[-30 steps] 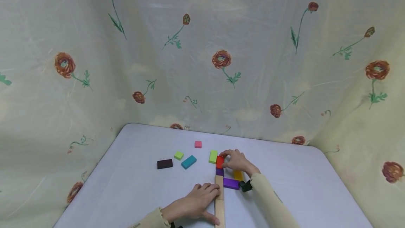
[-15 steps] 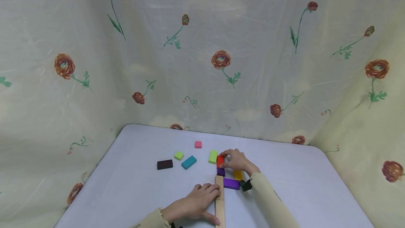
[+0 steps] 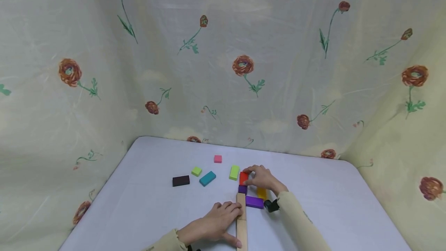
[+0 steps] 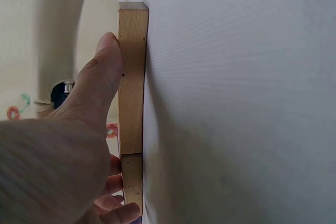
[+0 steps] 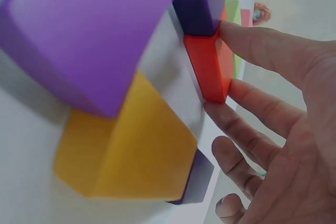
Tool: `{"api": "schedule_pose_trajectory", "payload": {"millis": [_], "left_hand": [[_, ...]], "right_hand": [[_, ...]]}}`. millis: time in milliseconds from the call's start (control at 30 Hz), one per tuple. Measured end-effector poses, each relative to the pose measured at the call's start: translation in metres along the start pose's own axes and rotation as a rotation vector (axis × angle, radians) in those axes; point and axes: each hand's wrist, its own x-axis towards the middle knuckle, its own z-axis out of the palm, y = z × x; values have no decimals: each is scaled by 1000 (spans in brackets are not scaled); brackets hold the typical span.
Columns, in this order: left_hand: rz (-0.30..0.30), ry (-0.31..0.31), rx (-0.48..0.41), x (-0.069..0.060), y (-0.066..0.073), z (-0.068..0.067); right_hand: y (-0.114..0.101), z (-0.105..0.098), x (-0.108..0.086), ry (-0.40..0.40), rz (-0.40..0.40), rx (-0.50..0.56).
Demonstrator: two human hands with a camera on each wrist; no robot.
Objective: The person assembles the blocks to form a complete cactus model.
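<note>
My left hand point(image 3: 219, 222) lies along a row of two plain wooden blocks. Its thumb touches the nearer wooden block point(image 3: 241, 232) and its fingertips rest on the farther wooden block point(image 3: 241, 200). With thumb and fingertips, my right hand point(image 3: 262, 177) pinches a red block point(image 5: 206, 66) by its two ends, flat on the table. A dark purple block point(image 5: 202, 3) sits end to end with the red one, between it and the wooden row. Beneath my right wrist are a purple block point(image 3: 254, 202) and a yellow block point(image 5: 142, 150), partly hidden in the head view.
Beyond the red block lies a light green block point(image 3: 234, 172). Farther left on the white table point(image 3: 139, 212) are a teal block point(image 3: 208, 178), a small green block point(image 3: 196, 171), a black block point(image 3: 180, 181) and a pink block point(image 3: 217, 159). Flowered curtain point(image 3: 223, 88) surrounds the table.
The red block and the dark purple block have shifted slightly right with my right hand, widening the gap to the light green block. My left hand stays in place.
</note>
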Motion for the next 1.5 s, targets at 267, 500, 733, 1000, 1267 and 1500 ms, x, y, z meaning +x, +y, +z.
{"api": "schedule_pose_trajectory", "payload": {"millis": [267, 500, 733, 1000, 1267, 1500], "left_hand": [[1, 5, 6, -1, -1, -1], [9, 1, -2, -3, 2, -6], [29, 1, -2, -1, 0, -3], [3, 5, -4, -1, 0, -1], [2, -11, -15, 2, -3, 1], [5, -2, -15, 2, -2, 2]], "right_hand": [[-3, 3, -2, 11, -17, 2], [-4, 1, -5, -6, -45, -6], [0, -1, -2, -22, -26, -8], [0, 0, -1, -20, -32, 0], [-1, 4, -2, 3, -18, 21], [-1, 4, -3, 17, -24, 18]]}}
